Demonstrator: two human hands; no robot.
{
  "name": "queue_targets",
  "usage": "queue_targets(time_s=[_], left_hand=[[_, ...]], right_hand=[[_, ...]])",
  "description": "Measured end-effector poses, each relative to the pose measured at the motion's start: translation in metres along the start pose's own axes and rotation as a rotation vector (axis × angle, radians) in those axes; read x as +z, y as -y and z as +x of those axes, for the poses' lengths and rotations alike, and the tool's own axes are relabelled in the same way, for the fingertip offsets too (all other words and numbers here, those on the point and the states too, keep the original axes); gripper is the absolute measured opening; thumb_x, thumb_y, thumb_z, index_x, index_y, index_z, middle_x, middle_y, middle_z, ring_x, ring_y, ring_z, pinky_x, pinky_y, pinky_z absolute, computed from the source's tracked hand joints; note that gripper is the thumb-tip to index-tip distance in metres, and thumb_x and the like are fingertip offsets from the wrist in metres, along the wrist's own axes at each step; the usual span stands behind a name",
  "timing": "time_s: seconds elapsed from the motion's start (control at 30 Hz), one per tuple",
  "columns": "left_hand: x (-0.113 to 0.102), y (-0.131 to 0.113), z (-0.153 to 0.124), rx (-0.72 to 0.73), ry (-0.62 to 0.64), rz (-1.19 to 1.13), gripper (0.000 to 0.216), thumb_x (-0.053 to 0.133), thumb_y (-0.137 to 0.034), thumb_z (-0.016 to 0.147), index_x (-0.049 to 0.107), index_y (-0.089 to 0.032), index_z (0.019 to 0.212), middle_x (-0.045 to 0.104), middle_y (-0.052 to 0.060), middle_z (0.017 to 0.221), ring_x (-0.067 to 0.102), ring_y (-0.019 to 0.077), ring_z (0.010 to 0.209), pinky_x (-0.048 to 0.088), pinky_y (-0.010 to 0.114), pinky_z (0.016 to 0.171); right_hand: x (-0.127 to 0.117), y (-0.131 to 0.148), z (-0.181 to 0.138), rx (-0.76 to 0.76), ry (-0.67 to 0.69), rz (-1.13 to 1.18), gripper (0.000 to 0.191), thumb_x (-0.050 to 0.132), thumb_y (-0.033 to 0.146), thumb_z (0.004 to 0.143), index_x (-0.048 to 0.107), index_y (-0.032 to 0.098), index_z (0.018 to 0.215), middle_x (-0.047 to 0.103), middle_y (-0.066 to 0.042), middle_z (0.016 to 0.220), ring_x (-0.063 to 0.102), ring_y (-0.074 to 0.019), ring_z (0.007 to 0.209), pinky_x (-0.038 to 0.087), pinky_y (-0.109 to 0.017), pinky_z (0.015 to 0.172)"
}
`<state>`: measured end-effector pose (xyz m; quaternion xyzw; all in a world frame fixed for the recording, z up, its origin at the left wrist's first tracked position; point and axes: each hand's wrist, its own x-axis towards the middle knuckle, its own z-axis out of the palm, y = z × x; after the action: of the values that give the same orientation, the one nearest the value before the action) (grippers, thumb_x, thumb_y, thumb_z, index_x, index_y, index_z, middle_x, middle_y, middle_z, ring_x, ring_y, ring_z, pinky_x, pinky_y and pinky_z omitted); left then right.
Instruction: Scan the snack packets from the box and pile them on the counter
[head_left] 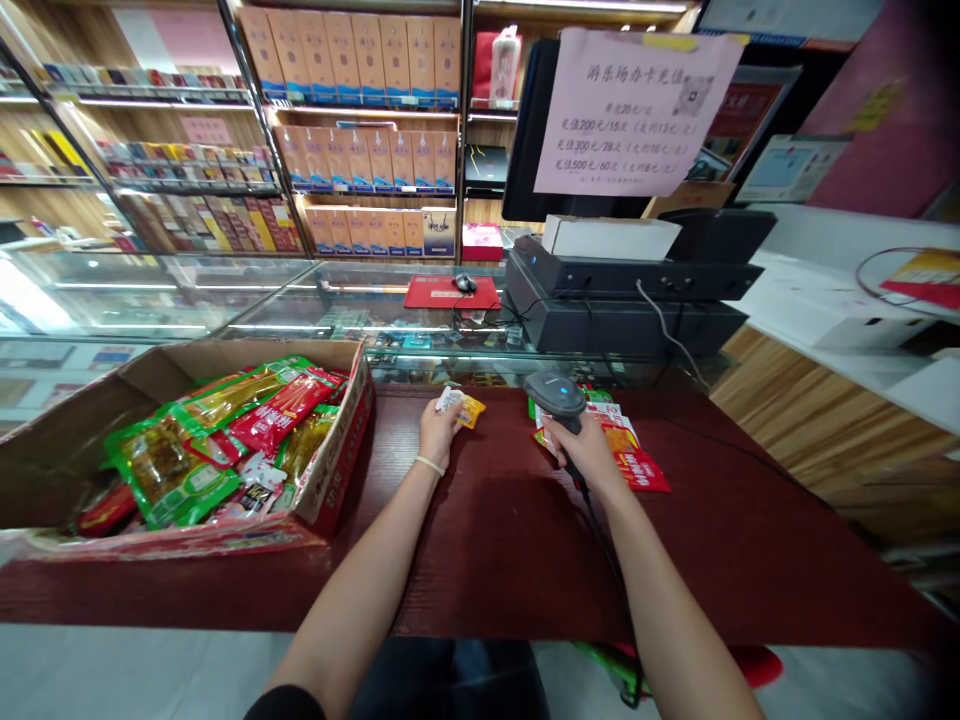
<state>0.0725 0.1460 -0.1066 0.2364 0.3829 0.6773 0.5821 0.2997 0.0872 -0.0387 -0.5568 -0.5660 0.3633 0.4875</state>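
My left hand [439,432] is closed on a small snack packet [471,410], yellow with a white part, just above the dark red table [480,560]. In my right hand [589,448] is a dark barcode scanner [556,396] with a blue light on top; its cable runs down past the table's front edge. Beneath and beside the right hand lie several snack packets [637,465] in red and green, partly hidden by that hand and the scanner. At the left an open cardboard box [334,480] holds more red and green snack packets [262,410].
Behind the table is a glass counter [262,305] with a computer mouse [465,284] on a red mat [420,292]. A monitor with a pink paper sign [630,120] stands over black machines [630,315]. Shelves of boxes [360,60] line the back. Cables cross the right side.
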Motion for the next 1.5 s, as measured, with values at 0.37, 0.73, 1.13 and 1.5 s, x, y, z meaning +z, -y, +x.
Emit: queue_targets(time_s=[0.37, 0.73, 1.13, 1.5], left_hand=[[-0.006, -0.009, 0.006, -0.045, -0.077, -0.309, 0.018, 0.063, -0.017, 0.089, 0.061, -0.017, 0.107, 0.072, 0.007, 0.108, 0.071, 0.0127, 0.094, 0.055, 0.024, 0.087], [-0.006, -0.006, 0.007, 0.009, -0.036, -0.28, 0.022, 0.063, -0.016, 0.088, 0.064, -0.017, 0.111, 0.072, 0.009, 0.113, 0.068, 0.016, 0.105, 0.053, 0.028, 0.093], [0.028, -0.096, -0.06, 0.336, 0.106, 0.241, 0.029, 0.076, -0.031, 0.078, 0.074, -0.018, 0.104, 0.074, 0.009, 0.103, 0.068, 0.0267, 0.101, 0.054, 0.035, 0.086], [-0.099, -0.265, -0.078, 0.812, -0.188, 1.333, 0.034, 0.067, -0.019, 0.078, 0.071, -0.021, 0.112, 0.071, 0.012, 0.116, 0.063, 0.0313, 0.113, 0.044, 0.04, 0.103]], right_hand=[[0.017, -0.002, -0.007, -0.139, 0.313, -0.126, 0.049, 0.077, 0.034, 0.073, 0.065, 0.022, 0.119, 0.073, -0.008, 0.114, 0.067, -0.0275, 0.102, 0.051, -0.04, 0.09], [0.014, -0.005, -0.01, -0.142, 0.467, -0.235, 0.037, 0.075, 0.033, 0.076, 0.072, 0.023, 0.112, 0.076, -0.004, 0.105, 0.069, -0.0279, 0.093, 0.052, -0.039, 0.084], [0.008, 0.009, -0.01, -0.076, 0.303, -0.138, 0.031, 0.071, 0.05, 0.074, 0.058, 0.024, 0.065, 0.053, 0.003, 0.041, 0.047, -0.0162, 0.034, 0.039, -0.029, 0.04], [0.007, 0.007, -0.009, -0.142, 0.289, -0.168, 0.042, 0.067, 0.056, 0.078, 0.049, 0.025, 0.054, 0.053, 0.0, 0.041, 0.05, -0.0163, 0.037, 0.042, -0.03, 0.043]])
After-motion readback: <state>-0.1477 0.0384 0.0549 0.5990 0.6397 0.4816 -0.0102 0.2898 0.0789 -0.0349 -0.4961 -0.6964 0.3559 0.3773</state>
